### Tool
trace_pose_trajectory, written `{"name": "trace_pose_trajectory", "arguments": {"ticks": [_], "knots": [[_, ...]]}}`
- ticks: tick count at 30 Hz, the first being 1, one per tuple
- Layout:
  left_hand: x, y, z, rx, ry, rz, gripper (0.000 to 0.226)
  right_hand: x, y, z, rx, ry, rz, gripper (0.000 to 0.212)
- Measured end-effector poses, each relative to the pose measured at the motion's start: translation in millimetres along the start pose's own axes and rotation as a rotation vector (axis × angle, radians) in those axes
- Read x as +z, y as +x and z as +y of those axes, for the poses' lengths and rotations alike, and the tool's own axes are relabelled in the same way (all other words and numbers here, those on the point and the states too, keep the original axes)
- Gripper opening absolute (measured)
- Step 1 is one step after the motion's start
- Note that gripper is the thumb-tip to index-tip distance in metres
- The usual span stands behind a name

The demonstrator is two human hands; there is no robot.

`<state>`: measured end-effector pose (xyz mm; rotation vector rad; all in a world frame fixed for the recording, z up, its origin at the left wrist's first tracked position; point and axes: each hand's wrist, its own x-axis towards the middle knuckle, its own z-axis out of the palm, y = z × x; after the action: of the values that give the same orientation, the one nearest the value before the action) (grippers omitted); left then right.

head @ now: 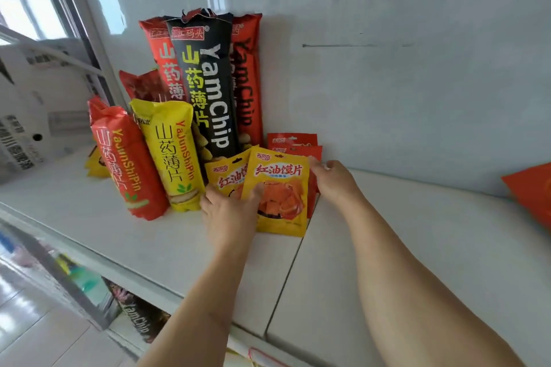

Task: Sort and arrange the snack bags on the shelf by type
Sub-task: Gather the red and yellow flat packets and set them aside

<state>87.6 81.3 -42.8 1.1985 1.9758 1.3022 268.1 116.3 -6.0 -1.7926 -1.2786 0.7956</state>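
Observation:
A small yellow snack bag (283, 188) stands at the front of a row of flat bags on the white shelf (417, 247). My left hand (229, 211) pinches its lower left edge, thumb on its front. My right hand (334, 180) holds its right edge and touches the small red bags (293, 141) behind. A second small yellow bag (225, 176) stands just behind on the left. Tall bags lean on the wall: a black YamChip bag (208, 83), red YamChip bags (247, 80), a yellow yam bag (176, 152) and a red yam bag (128, 164).
Another red bag (530, 191) lies at the shelf's right edge. Cardboard boxes (32, 104) stand off the left end. A small yellow bag (95, 162) lies behind the red yam bag. A lower shelf holds more YamChip bags (140, 319). The shelf's front and right are bare.

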Motion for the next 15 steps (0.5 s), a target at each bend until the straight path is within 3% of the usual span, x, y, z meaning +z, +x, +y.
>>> {"name": "trace_pose_trajectory", "arguments": {"ticks": [4, 8, 15], "knots": [[11.1, 5.7, 2.7, 0.009, -0.008, -0.048, 0.126, 16.2, 30.3, -5.7, 0.074, 0.116, 0.029, 0.061], [13.4, 14.6, -1.5, 0.006, 0.111, -0.076, 0.121, 24.1, 45.9, -8.5, 0.134, 0.152, 0.064, 0.053], [7.7, 21.8, 3.2, -0.063, -0.017, -0.105, 0.137, 19.2, 51.7, -12.0, 0.26, 0.498, -0.081, 0.027]]}}
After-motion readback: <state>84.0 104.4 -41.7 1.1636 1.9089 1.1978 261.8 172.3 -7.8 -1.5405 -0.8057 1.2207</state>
